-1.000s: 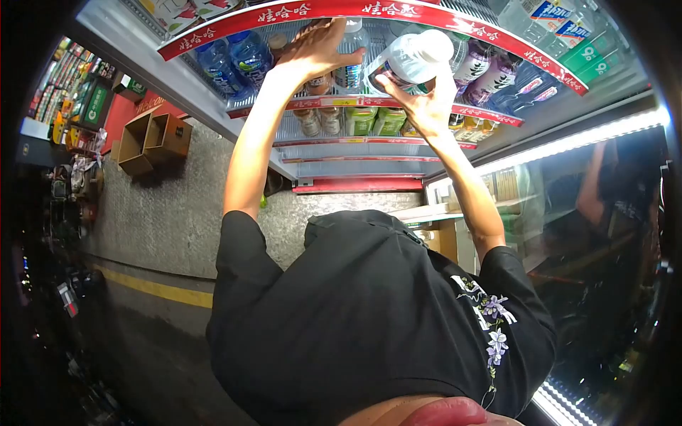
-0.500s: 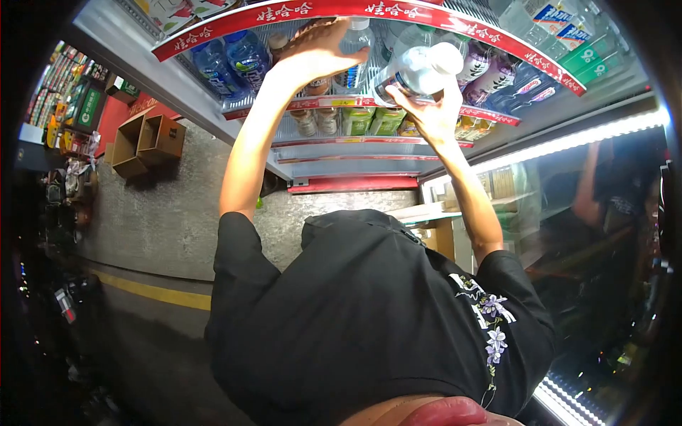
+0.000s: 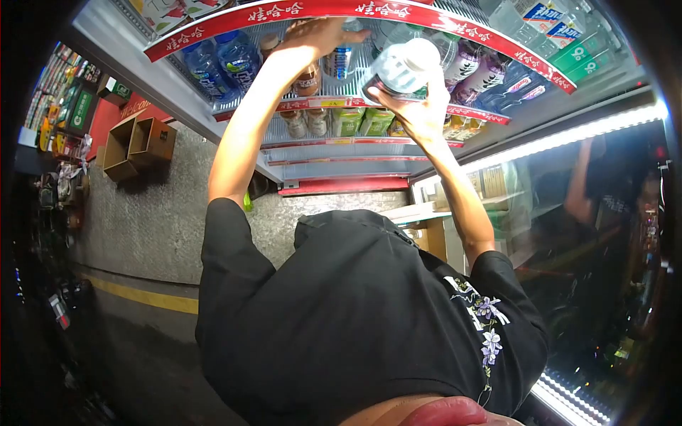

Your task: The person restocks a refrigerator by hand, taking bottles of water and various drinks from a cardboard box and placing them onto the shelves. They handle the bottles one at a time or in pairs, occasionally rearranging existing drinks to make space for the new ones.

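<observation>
My right hand [image 3: 419,106] is wrapped round a clear bottle with a white cap [image 3: 401,69], tilted in front of the upper shelf. Over the bottles to the left, my left hand [image 3: 320,37] is spread, its thumb pointing right and its other fingers partly hidden. Just below it stands a clear bottle with a blue-and-white label [image 3: 339,62], and beside that a brown bottle [image 3: 307,80]. Blue bottles [image 3: 238,58] stand further left. Purple-labelled bottles [image 3: 477,74] lie to the right of the held bottle.
Red shelf strips [image 3: 320,10] cross the cooler's front. Lower shelves hold green packs [image 3: 348,121] and small bottles. A glass door [image 3: 568,213] with a bright light strip stands at the right. Open cardboard boxes [image 3: 138,148] sit on the floor at the left.
The held bottle has moved slightly left and turned its cap more toward the camera. My left hand has shifted left and lower over the bottles. The whole view has shifted slightly.
</observation>
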### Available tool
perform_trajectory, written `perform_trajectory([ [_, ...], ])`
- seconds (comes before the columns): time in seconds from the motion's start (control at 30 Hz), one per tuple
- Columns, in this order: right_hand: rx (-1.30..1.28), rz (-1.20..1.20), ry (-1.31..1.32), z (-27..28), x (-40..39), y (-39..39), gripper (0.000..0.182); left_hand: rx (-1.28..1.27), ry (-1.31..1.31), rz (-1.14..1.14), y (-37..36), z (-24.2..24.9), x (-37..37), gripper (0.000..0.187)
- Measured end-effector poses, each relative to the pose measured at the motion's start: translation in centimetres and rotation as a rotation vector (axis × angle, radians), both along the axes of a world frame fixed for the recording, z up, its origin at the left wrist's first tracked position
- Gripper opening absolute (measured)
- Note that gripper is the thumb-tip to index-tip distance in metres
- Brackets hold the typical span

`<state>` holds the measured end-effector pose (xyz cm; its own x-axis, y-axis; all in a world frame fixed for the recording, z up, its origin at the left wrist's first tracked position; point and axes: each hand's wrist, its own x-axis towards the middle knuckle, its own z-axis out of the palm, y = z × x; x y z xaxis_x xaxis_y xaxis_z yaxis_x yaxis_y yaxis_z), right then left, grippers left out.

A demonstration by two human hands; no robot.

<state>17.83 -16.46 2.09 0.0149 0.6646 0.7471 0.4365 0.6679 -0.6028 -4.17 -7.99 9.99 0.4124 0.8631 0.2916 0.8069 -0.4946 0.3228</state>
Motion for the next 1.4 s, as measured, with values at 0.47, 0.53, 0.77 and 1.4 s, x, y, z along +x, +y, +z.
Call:
perform_trajectory([
  [0.47,-0.013,-0.087,-0.414,1.6,-4.4,2.7,0.092,0.057,-0.04,-0.148,2.4,1.0,-3.0,0.061],
  [0.53,0.07,-0.095,-0.465,2.1,-4.1,2.8,0.089,0.045,-0.049,-0.172,4.3,0.2,-3.4,0.061],
  [0.77,0.016,-0.132,-0.519,3.7,-4.7,2.2,0.095,0.014,-0.077,-0.235,6.6,-2.0,-4.4,0.06],
  [1.4,-0.054,0.054,-0.479,-6.1,4.3,-13.6,0.05,0.882,-0.295,-0.311,-12.3,-9.8,-4.6,0.048],
])
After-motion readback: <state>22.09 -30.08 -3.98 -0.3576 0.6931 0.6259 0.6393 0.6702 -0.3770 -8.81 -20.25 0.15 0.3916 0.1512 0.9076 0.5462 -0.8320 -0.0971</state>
